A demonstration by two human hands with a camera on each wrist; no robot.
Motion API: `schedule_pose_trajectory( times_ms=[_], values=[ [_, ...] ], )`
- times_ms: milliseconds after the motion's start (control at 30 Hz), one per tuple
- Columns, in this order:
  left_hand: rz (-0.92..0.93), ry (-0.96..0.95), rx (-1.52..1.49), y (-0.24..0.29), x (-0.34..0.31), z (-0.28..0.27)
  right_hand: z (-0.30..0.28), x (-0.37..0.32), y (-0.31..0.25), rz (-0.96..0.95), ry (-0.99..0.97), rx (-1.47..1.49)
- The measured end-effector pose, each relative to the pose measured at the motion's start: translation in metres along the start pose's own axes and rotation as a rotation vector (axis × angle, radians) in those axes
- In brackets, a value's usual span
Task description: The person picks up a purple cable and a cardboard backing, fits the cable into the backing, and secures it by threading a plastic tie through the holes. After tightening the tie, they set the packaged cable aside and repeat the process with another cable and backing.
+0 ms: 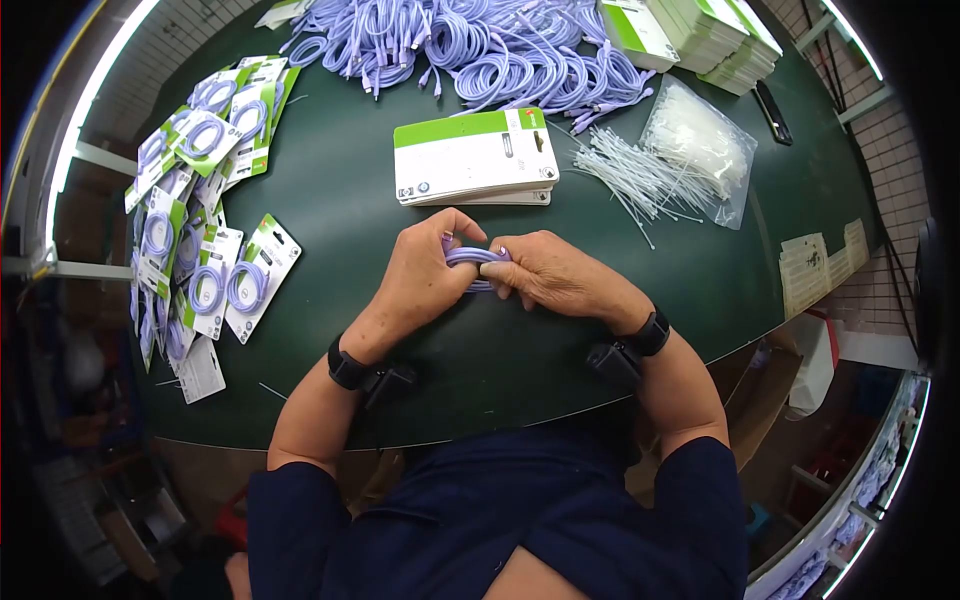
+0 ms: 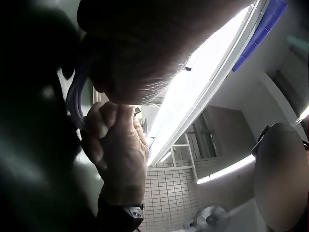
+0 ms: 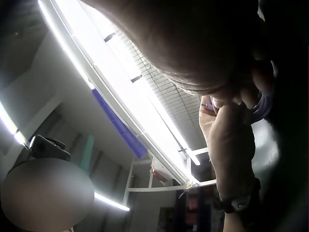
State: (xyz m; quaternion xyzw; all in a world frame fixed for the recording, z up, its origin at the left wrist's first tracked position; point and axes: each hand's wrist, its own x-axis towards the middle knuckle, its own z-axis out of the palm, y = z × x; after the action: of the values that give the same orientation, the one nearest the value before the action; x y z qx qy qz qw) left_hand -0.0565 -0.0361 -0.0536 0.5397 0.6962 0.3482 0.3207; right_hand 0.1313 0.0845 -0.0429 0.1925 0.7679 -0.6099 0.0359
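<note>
Both hands hold one coiled lilac cable (image 1: 474,256) above the green table, in front of a stack of white-and-green cards (image 1: 475,160). The left hand (image 1: 420,272) grips the coil's left side, its index finger arched over the top near a connector end. On the right side, the right hand (image 1: 560,274) pinches the coil between thumb and fingers. In the left wrist view the coil (image 2: 75,99) shows as a dark lilac loop beside the right hand (image 2: 123,150). The right wrist view shows the left hand (image 3: 232,140) at the coil (image 3: 263,107), its fingertips partly hidden.
Lilac cables (image 1: 500,60) are heaped at the back. Carded cables (image 1: 205,290) pile up at the left. White ties (image 1: 640,170) lie beside a clear bag (image 1: 700,140) at the right, near card stacks (image 1: 700,35) and a black tool (image 1: 773,113). Taped paper (image 1: 805,275) marks the right edge.
</note>
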Motion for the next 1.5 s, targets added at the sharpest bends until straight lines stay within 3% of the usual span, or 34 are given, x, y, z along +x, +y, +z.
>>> schedule_pose_trajectory(
  times_ms=[133,433,667,833,933,967,1067,1200,1300,1400,1500],
  values=[
    [0.100,0.123,-0.005,-0.003,-0.001,0.009,0.004,0.002,0.014,-0.146,0.076,0.040],
    [0.192,0.153,-0.065,-0.013,-0.001,0.014,0.000,0.007,0.014,-0.087,0.074,0.000],
    [0.009,0.172,-0.021,0.018,-0.006,-0.007,0.002,-0.004,-0.003,-0.131,0.128,-0.014],
    [0.239,0.328,-0.130,0.036,-0.016,-0.018,-0.008,-0.007,-0.001,-0.174,0.187,0.160],
    [0.608,0.726,0.405,0.054,-0.026,-0.019,-0.012,-0.014,-0.006,-0.163,0.219,0.274],
    [0.610,0.711,0.389,0.056,-0.028,-0.011,-0.014,-0.016,-0.010,-0.171,0.236,0.309],
    [0.667,0.347,0.313,0.061,-0.033,0.017,-0.018,-0.019,-0.012,-0.175,0.254,0.355],
    [0.512,0.279,0.280,0.058,-0.017,0.045,-0.021,-0.014,0.003,-0.210,0.258,0.412],
    [0.571,0.294,0.309,0.062,-0.010,0.042,-0.023,-0.010,0.008,-0.230,0.299,0.480],
    [0.631,0.297,0.380,0.058,-0.005,0.035,-0.016,-0.009,-0.004,-0.240,0.562,0.361],
    [0.693,0.268,0.488,0.048,-0.005,0.028,-0.019,-0.006,0.002,-0.294,0.553,0.315]
  ],
)
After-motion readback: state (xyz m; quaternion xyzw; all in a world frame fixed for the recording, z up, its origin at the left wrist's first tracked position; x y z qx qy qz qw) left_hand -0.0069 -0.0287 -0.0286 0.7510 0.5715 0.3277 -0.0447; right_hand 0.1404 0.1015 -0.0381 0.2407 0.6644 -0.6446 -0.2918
